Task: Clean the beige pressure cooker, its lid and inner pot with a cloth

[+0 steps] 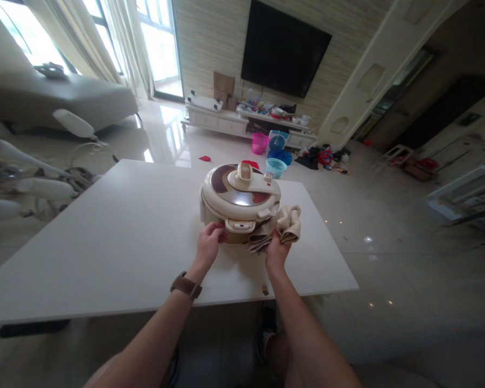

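Note:
A cream and brown pressure cooker (240, 196) stands on the white table (117, 242), its lid on with a handle on top. My left hand (208, 243), with a brown watch on the wrist, grips the cooker's front lower edge, fingers curled against it. My right hand (277, 249) is closed on a beige cloth (285, 225) bunched against the cooker's right side.
Beyond the table lie a glossy tiled floor, a pink basket (260, 143) and a blue basket (275, 167), a low TV cabinet (222, 121) under a wall-mounted TV, and a grey sofa (56, 99) at left. A small dark object (265, 291) lies near the table's front edge.

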`<state>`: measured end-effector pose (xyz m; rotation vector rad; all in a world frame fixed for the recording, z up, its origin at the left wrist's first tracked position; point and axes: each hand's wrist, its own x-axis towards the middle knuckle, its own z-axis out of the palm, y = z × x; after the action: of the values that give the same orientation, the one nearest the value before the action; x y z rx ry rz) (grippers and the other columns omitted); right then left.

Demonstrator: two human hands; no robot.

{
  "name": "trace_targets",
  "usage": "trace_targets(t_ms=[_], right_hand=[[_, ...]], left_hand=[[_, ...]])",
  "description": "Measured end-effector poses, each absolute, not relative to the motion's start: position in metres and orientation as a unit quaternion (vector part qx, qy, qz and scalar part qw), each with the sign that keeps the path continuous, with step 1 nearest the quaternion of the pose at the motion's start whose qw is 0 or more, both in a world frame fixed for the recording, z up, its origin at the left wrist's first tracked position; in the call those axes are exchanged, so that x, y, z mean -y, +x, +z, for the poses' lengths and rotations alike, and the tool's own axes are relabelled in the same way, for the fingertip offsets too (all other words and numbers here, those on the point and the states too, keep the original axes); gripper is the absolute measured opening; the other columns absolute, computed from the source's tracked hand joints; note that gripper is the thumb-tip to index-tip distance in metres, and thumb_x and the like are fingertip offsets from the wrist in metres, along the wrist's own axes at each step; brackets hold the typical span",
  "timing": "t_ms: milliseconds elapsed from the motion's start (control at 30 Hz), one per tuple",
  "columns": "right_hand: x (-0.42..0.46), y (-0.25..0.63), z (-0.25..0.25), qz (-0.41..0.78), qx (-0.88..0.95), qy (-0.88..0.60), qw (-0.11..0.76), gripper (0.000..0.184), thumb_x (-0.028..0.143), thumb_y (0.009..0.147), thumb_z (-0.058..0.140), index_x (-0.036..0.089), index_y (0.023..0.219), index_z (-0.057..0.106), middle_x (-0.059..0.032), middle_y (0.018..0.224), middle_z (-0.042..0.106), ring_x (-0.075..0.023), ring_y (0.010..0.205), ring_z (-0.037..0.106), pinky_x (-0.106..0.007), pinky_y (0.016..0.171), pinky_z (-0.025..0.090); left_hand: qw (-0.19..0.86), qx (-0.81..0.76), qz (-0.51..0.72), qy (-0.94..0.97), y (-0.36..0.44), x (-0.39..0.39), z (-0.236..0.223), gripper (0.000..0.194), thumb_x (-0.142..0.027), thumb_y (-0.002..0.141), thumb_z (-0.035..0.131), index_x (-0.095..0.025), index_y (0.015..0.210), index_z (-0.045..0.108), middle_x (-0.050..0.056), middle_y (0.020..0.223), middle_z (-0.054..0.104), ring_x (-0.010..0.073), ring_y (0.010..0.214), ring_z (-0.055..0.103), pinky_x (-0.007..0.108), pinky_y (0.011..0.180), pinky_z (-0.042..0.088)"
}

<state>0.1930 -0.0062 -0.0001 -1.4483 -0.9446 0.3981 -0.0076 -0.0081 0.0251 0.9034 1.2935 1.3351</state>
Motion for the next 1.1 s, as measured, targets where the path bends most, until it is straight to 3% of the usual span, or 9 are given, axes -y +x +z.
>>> trace_targets(t_ms=[100, 233, 467, 667, 800, 933, 1033, 1100], right_hand=[[0.006, 0.185, -0.002, 0.196, 0.342, -0.642, 0.657, 0.069, 0.053, 0.091, 0.06, 0.015, 0.149, 0.058, -0.0166, 0.148, 0.066, -0.0296, 0.143, 0.059, -0.052, 0.125, 0.043], [0.026, 0.166, -0.006, 0.211, 0.379, -0.641, 0.633, 0.069, 0.053, 0.091, 0.062, 0.017, 0.15, 0.058, -0.0161, 0.15, 0.066, -0.029, 0.145, 0.057, -0.051, 0.128, 0.038], [0.002, 0.188, -0.013, 0.283, 0.288, -0.62, 0.672, 0.074, 0.06, 0.089, 0.063, 0.013, 0.146, 0.061, -0.017, 0.136, 0.073, -0.0297, 0.131, 0.067, -0.049, 0.11, 0.056], [-0.02, 0.21, 0.002, 0.247, 0.275, -0.618, 0.694, 0.069, 0.056, 0.087, 0.064, 0.011, 0.138, 0.065, -0.0179, 0.139, 0.072, -0.0299, 0.13, 0.068, -0.046, 0.11, 0.057], [-0.018, 0.224, 0.024, 0.137, 0.438, -0.656, 0.599, 0.049, 0.04, 0.089, 0.058, 0.013, 0.129, 0.07, -0.0152, 0.122, 0.079, -0.029, 0.122, 0.071, -0.042, 0.108, 0.056], [-0.009, 0.236, 0.034, 0.053, 0.603, -0.642, 0.471, 0.05, 0.025, 0.087, 0.054, 0.018, 0.135, 0.066, -0.0134, 0.115, 0.08, -0.0294, 0.112, 0.075, -0.039, 0.097, 0.06], [-0.004, 0.242, 0.033, -0.012, 0.652, -0.6, 0.462, 0.051, 0.024, 0.084, 0.059, 0.018, 0.134, 0.066, -0.0163, 0.124, 0.078, -0.0326, 0.116, 0.074, -0.041, 0.099, 0.06], [-0.005, 0.246, 0.031, 0.005, 0.65, -0.599, 0.468, 0.047, 0.024, 0.084, 0.059, 0.02, 0.13, 0.067, -0.0133, 0.116, 0.08, -0.0309, 0.105, 0.077, -0.039, 0.092, 0.061]], left_hand=[[0.513, -0.539, 0.551, 0.376, -0.009, 0.008, 0.024, 0.025, -0.038, 0.068, 0.061, -0.019, 0.084, 0.067, 0.002, 0.066, 0.068, 0.0196, 0.064, 0.067, 0.032, 0.065, 0.055], [0.512, -0.542, 0.552, 0.373, -0.009, 0.009, 0.024, 0.026, -0.038, 0.068, 0.061, -0.018, 0.084, 0.068, 0.003, 0.066, 0.069, 0.0196, 0.064, 0.066, 0.032, 0.065, 0.055], [0.518, -0.546, 0.547, 0.366, -0.008, 0.011, 0.025, 0.026, -0.038, 0.068, 0.06, -0.018, 0.083, 0.068, 0.003, 0.064, 0.069, 0.0192, 0.062, 0.065, 0.031, 0.065, 0.054], [0.52, -0.552, 0.54, 0.366, -0.008, 0.011, 0.023, 0.026, -0.039, 0.068, 0.061, -0.019, 0.083, 0.068, 0.003, 0.064, 0.069, 0.0191, 0.062, 0.065, 0.031, 0.065, 0.055], [0.521, -0.553, 0.539, 0.365, -0.007, 0.01, 0.023, 0.026, -0.038, 0.068, 0.06, -0.019, 0.083, 0.067, 0.003, 0.065, 0.069, 0.0191, 0.062, 0.065, 0.031, 0.064, 0.054], [0.525, -0.55, 0.537, 0.366, -0.005, 0.01, 0.022, 0.027, -0.039, 0.067, 0.061, -0.018, 0.083, 0.067, 0.003, 0.064, 0.069, 0.0191, 0.061, 0.065, 0.031, 0.064, 0.054], [0.527, -0.548, 0.536, 0.368, -0.002, 0.01, 0.02, 0.026, -0.039, 0.065, 0.063, -0.018, 0.081, 0.066, 0.002, 0.063, 0.068, 0.0189, 0.059, 0.065, 0.031, 0.063, 0.054], [0.526, -0.545, 0.537, 0.372, 0.0, 0.01, 0.019, 0.025, -0.039, 0.065, 0.063, -0.019, 0.079, 0.066, 0.003, 0.063, 0.069, 0.0188, 0.059, 0.065, 0.031, 0.063, 0.054]])
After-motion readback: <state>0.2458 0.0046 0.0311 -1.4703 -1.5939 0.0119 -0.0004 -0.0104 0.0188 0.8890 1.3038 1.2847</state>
